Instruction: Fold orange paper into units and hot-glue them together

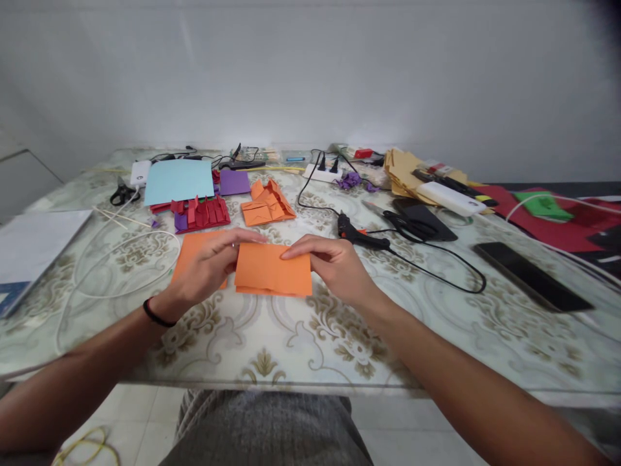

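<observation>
Between my hands is a folded sheet of orange paper (273,270), its two layers showing at the near edge. My left hand (213,262) grips its left side, with fingers along the top fold. On the right side, my right hand (334,262) pinches it, thumb behind or below and fingers on the upper edge. Another orange sheet (190,249) lies flat on the table, partly hidden under my left hand. Just beyond are creased orange folded pieces (269,206) and a row of red folded paper pieces (206,212).
A glue gun (361,234) with a looping black cord and scissors (412,225) lie to the right, near a phone (531,275). Light blue paper (178,181) and a purple sheet (234,182) are at the back. A white cable (129,294) curls on the left.
</observation>
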Motion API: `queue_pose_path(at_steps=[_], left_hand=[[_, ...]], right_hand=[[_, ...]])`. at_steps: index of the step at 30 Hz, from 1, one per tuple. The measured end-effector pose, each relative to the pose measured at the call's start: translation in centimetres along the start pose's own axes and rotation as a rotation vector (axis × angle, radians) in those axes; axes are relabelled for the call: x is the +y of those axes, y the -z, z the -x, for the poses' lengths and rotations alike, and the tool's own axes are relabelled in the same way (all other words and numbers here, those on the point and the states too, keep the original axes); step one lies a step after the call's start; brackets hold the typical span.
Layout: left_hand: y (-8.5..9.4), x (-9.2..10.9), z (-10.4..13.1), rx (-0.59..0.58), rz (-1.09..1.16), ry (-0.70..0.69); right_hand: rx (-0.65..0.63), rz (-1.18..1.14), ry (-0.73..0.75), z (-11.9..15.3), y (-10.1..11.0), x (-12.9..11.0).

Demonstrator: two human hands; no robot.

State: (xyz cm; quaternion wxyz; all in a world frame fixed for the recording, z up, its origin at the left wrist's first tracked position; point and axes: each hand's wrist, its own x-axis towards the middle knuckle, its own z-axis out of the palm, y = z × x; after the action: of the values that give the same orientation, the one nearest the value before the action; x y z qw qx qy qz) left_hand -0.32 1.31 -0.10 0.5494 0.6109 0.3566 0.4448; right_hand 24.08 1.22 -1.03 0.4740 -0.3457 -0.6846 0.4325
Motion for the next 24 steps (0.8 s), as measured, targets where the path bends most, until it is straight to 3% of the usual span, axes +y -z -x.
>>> queue_pose_path(at_steps=[3,8,14,20,24], left_hand=[[-0.2,0.0,-0.2,-0.011,0.217,0.152],[-0.4,-0.3,-0.7,-0.072,0.104,0.300],[-0.1,0.1,-0.7,0.152,-0.146,0.119],[-0.7,0.3,0.0,-0.001,-0.382,0.010],[-1.1,0.5,0.1,-0.003,-0.301,0.017]], right_hand=[[0.090,0.074,0.075,0.2,-0.1,0.0],[0.146,0.241,0.152,0.4,-0.1,0.0],[0.026,0.233,0.151,0.3,0.4,0.4],[-0.013,0.151,-0.027,0.2,0.1,0.3],[-0.114,0.101,-0.138,0.1,-0.3,-0.1]])
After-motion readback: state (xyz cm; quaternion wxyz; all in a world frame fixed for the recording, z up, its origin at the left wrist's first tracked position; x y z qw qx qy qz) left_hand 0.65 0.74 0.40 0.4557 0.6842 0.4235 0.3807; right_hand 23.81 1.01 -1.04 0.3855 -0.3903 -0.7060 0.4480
